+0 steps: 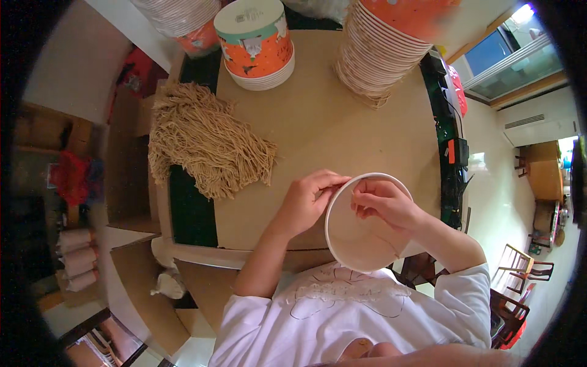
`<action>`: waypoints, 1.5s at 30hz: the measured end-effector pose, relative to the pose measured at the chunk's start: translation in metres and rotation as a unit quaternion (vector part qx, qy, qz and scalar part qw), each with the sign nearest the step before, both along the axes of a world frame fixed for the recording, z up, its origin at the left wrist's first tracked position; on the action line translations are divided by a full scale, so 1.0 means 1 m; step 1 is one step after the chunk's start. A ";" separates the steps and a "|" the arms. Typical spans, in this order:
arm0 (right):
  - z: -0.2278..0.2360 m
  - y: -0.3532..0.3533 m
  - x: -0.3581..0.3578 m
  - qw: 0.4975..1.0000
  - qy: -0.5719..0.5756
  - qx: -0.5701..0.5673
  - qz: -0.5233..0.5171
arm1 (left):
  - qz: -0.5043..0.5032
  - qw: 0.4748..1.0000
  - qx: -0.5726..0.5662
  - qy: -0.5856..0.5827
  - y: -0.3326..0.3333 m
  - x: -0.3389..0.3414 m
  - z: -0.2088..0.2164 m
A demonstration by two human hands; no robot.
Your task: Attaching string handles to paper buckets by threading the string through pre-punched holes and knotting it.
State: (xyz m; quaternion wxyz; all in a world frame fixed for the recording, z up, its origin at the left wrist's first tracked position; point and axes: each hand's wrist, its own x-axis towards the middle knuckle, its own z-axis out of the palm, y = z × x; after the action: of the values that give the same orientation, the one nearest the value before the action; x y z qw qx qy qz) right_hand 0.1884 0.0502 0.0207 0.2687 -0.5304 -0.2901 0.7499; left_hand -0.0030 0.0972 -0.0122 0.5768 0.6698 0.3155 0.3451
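Head view — both hands work a white paper bowl (361,235): left hand (309,199) pinches the rim, right hand (382,205) fingers inside — best keep it steady over the table (318,122).

White paper bowl (361,235), tilted, w/ thin string (391,248)

top: white short-sleeved T-shirt (342,318) | chest: thin line-drawn print | forearms: bare | hands: 2, ungloved

I can't see the right hand (382,205) fingertips, hidden inside the bowl (361,244); far bowl stacks (382,55) cut off by top edge.
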 end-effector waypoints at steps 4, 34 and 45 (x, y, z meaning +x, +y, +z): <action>-0.003 -0.001 0.000 1.000 -0.004 0.001 0.017 | 0.007 1.000 0.007 0.007 -0.001 0.000 0.001; -0.004 0.002 -0.001 0.999 -0.028 0.015 0.028 | 0.005 1.000 0.019 0.022 -0.002 0.001 0.001; 0.002 0.000 -0.001 1.000 -0.006 0.003 0.017 | 0.039 0.998 -0.051 0.015 -0.003 0.005 -0.001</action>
State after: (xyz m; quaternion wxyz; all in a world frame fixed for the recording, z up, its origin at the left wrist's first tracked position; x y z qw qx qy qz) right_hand 0.1877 0.0506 0.0227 0.2560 -0.5288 -0.3029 0.7504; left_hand 0.0022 0.0937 -0.0133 0.5912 0.6319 0.3676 0.3407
